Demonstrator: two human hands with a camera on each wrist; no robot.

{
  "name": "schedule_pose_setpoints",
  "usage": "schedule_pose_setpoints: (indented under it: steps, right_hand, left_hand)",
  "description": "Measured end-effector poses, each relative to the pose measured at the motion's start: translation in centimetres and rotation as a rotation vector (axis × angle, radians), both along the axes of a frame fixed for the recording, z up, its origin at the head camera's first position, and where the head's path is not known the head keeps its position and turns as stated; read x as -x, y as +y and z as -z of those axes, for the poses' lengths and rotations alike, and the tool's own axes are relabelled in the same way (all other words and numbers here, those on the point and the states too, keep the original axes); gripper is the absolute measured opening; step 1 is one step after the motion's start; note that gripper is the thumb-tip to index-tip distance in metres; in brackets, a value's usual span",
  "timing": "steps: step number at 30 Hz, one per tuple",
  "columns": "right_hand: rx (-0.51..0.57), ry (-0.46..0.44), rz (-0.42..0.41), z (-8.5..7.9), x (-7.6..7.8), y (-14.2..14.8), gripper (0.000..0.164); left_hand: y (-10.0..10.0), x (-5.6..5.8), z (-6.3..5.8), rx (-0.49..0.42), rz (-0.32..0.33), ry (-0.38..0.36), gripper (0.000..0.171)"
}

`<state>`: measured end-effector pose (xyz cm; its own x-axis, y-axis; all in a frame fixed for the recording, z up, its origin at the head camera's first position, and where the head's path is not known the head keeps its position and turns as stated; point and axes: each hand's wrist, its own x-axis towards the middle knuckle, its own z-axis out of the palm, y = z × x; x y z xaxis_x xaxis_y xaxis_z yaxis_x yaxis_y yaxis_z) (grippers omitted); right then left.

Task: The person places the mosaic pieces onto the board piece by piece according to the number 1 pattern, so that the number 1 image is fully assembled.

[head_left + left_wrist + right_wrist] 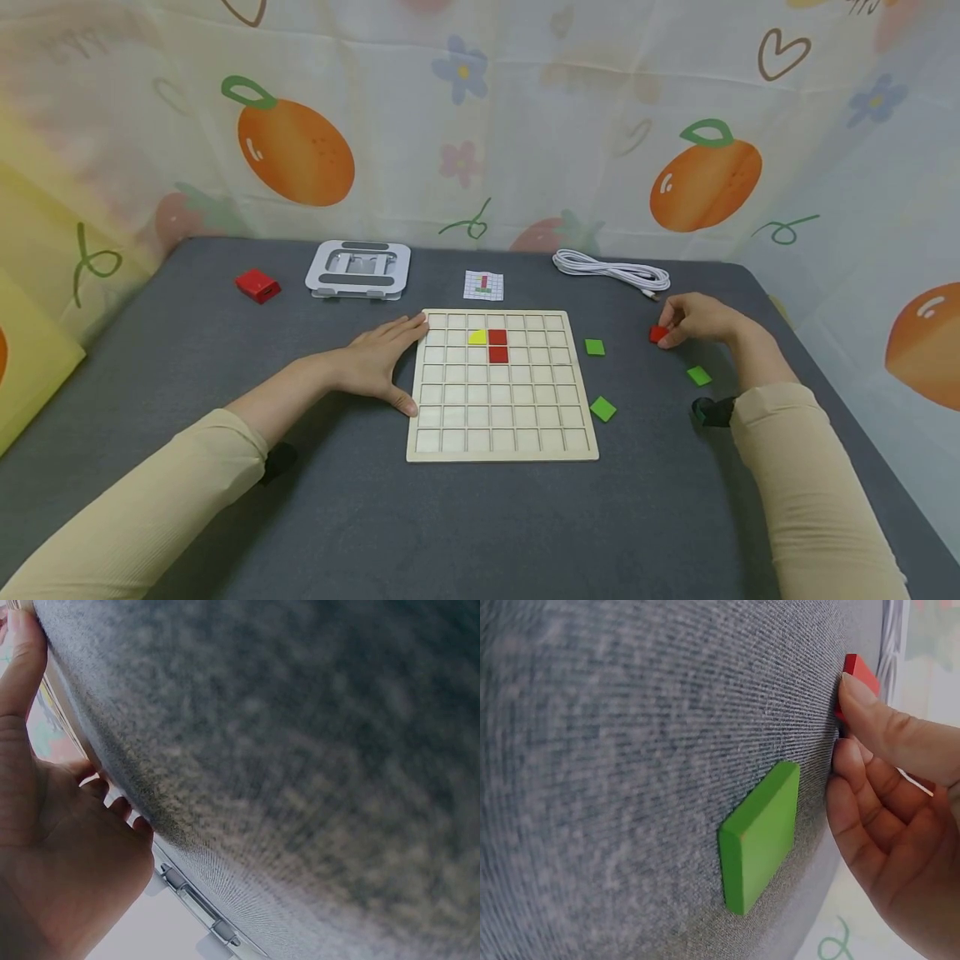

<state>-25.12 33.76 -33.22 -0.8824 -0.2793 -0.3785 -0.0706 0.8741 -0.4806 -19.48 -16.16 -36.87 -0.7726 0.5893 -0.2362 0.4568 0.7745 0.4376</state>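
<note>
A pale wooden grid board [457,417] lies on the dark table, with two red square tiles [497,355] one above the other and a yellow piece [477,337] to their left in its cells. My left hand [375,358] rests against the board's left edge, thumb and fingers spread along it. Off to the right, my right hand [697,321] pinches a red tile [657,334] between thumb and fingers, close over the table. In the right wrist view a green tile [761,840] lies near that hand, and the thumb partly covers the red tile [862,673].
More green tiles [595,347] lie right of the board, one near its lower right edge. Behind the board sits a small printed pattern card [483,286]. Along the back are a red block-like object [257,286], a grey-white folded stand [358,270] and a coiled white cable [611,268].
</note>
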Motion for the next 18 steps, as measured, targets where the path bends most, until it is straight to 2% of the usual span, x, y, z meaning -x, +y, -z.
schedule_pose_setpoints:
  steps: [7,12,18]
  right_hand:
    - [0.005,0.017,0.021,-0.02,0.27,-0.31,0.023]
    - [0.088,-0.02,0.05,0.08,0.31,-0.6,0.028]
    - [0.159,-0.013,0.049,0.07,0.12,-0.94,0.032]
  left_hand:
    - [0.03,0.0,-0.04,-0.002,-0.003,-0.007,0.126]
    - [0.05,0.02,0.01,0.002,-0.002,-0.009,0.126]
    - [0.0,-0.05,-0.02,-0.007,0.0,-0.002,0.126]
